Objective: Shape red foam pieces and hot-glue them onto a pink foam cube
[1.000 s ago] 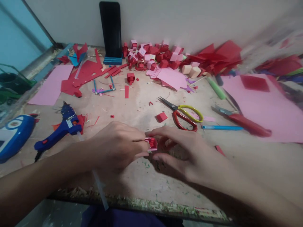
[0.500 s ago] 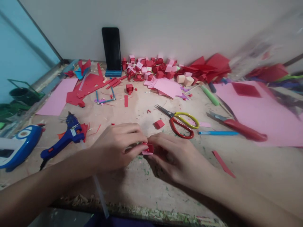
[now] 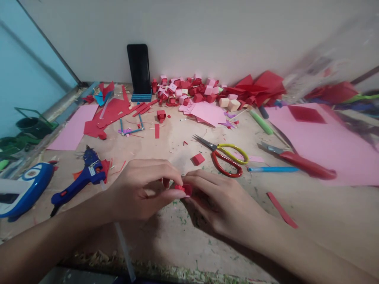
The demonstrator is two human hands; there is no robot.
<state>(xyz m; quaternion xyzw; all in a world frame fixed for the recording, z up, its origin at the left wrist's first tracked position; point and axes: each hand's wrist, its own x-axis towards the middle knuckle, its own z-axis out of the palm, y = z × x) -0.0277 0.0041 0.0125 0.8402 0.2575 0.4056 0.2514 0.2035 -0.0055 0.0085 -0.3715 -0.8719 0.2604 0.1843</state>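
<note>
Just above the table, my left hand point(image 3: 148, 189) pinches a small red folded paper piece point(image 3: 179, 187) between thumb and index finger. Against it, my right hand point(image 3: 220, 197) grips a small red and pink paper box point(image 3: 187, 190), whose far side its fingers hide. The two pieces touch or overlap; how far one sits inside the other I cannot tell. Beyond the hands lies a red paper cube point(image 3: 198, 159). To its right are scissors point(image 3: 226, 156) with one yellow and one red handle, blades apart.
At left lie a blue glue gun point(image 3: 85, 173) and a blue-white device point(image 3: 26, 189). A phone point(image 3: 138, 71) stands at the back beside a heap of paper cubes point(image 3: 186, 90). A red-handled knife point(image 3: 299, 159), a blue pen point(image 3: 274, 169) and pink sheets point(image 3: 334, 146) lie right.
My left fingers have drawn slightly back and up, so more of the red piece shows between them. My right hand keeps its grip on the box. The view has tilted up a little.
</note>
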